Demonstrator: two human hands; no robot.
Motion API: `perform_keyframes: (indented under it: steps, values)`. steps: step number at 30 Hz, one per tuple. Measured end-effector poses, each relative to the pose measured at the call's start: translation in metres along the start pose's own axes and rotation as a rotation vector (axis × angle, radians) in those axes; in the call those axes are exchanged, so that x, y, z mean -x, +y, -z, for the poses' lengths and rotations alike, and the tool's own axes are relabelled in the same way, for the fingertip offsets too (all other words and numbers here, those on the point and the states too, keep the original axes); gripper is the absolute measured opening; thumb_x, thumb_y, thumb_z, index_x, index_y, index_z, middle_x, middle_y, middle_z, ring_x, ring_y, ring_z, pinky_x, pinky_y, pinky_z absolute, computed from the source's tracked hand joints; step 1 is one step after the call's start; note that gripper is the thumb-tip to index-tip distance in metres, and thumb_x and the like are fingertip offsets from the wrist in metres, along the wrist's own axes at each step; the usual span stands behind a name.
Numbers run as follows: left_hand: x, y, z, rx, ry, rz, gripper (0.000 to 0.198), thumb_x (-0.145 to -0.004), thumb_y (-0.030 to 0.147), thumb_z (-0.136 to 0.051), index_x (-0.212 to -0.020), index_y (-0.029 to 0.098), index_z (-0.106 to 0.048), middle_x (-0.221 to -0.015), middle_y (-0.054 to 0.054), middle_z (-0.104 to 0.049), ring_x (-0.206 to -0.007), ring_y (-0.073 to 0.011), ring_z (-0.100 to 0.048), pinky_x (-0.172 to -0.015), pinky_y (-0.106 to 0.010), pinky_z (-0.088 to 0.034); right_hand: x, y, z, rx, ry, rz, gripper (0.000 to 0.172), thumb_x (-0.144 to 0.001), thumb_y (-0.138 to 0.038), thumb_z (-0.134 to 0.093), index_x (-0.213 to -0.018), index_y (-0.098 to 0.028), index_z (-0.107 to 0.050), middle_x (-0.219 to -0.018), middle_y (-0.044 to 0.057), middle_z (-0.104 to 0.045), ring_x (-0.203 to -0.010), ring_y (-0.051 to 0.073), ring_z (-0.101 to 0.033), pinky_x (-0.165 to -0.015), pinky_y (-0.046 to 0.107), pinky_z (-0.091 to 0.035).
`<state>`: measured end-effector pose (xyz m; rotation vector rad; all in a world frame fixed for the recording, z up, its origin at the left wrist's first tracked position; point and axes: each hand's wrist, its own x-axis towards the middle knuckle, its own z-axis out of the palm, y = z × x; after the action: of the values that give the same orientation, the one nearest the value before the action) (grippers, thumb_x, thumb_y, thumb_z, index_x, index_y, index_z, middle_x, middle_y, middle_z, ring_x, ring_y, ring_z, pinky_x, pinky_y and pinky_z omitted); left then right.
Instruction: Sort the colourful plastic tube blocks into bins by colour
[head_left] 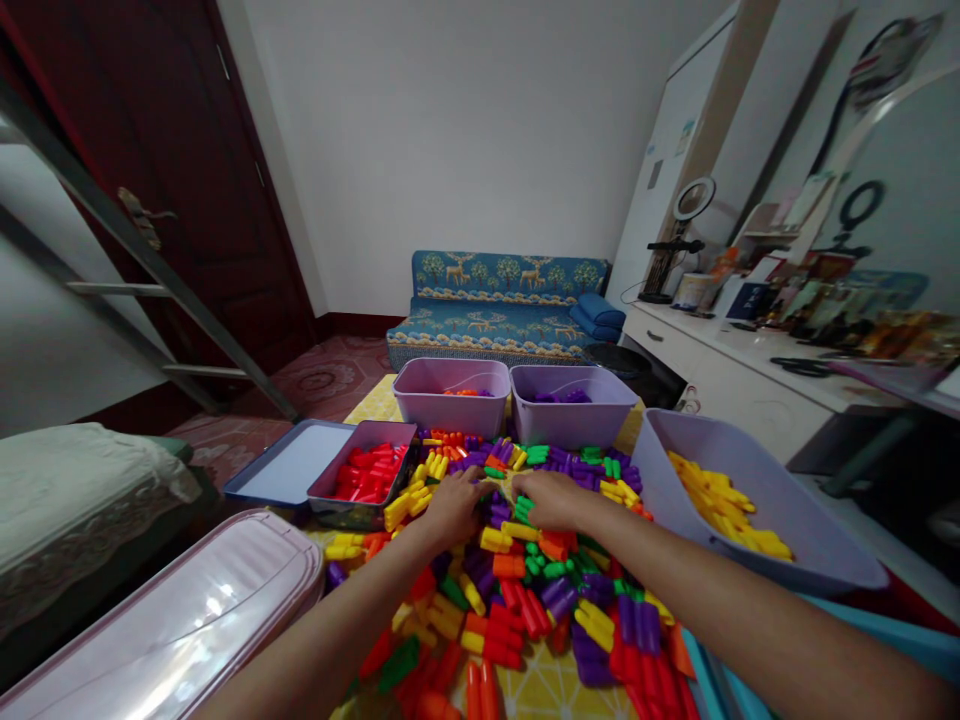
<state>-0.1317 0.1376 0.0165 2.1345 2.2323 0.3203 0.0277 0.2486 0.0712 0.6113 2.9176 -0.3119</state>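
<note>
Many bullet-shaped plastic building blocks in red, yellow, orange, green and purple cover the table, some joined side by side. My left hand [459, 503] is low over the middle of the pile, its fingers stretched to the right and slightly apart, beside a purple block [496, 512]. Just across from it, my right hand [551, 498] has its fingers bent down against the pile, close to green blocks [525, 508]. Whatever lies under its fingertips is hidden. A small gap shows the yellow tablecloth [559, 680] at the front.
Two lilac bins [450, 412] stand at the back, holding orange and purple blocks. A larger bin [765, 570] at right holds yellow blocks. Red blocks fill an open tin [360, 515] at left, near a pink lidded box [172, 620]. A blue sofa [495, 325] is beyond.
</note>
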Motion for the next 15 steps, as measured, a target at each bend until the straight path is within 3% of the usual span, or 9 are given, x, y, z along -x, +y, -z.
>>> perform_keyframes:
  steps: [7, 12, 15]
  values:
    - [0.000, -0.002, -0.001, 0.028, -0.044, -0.016, 0.044, -0.070, 0.015, -0.058, -0.113, 0.023, -0.060, -0.111, -0.005, -0.066, -0.103, -0.0255, -0.058, -0.089, -0.036, -0.044, 0.048, 0.003, 0.034, 0.049, 0.117, -0.101, 0.032, -0.075, -0.022, -0.053, -0.106, -0.022, -0.063, -0.105, 0.009, -0.069, -0.099, 0.026, -0.063, -0.078, 0.030, -0.042]
    - [0.003, -0.001, 0.001, 0.102, 0.001, 0.008, 0.034, -0.072, 0.023, -0.064, -0.107, 0.022, -0.063, -0.108, -0.005, -0.068, -0.102, -0.0241, -0.059, -0.088, -0.034, -0.045, 0.114, 0.025, 0.067, -0.097, 0.210, -0.124, 0.032, -0.079, -0.030, -0.050, -0.108, -0.027, -0.062, -0.104, 0.004, -0.069, -0.097, 0.022, -0.063, -0.081, 0.030, -0.043]
    - [0.004, 0.001, 0.001, 0.134, 0.016, 0.030, 0.033, -0.071, 0.025, -0.065, -0.104, 0.021, -0.064, -0.106, -0.005, -0.069, -0.101, -0.0243, -0.060, -0.087, -0.033, -0.045, 0.160, 0.044, 0.082, -0.102, 0.220, -0.221, 0.030, -0.077, -0.036, -0.052, -0.104, -0.031, -0.064, -0.098, 0.003, -0.070, -0.088, 0.021, -0.064, -0.077, 0.030, -0.044]
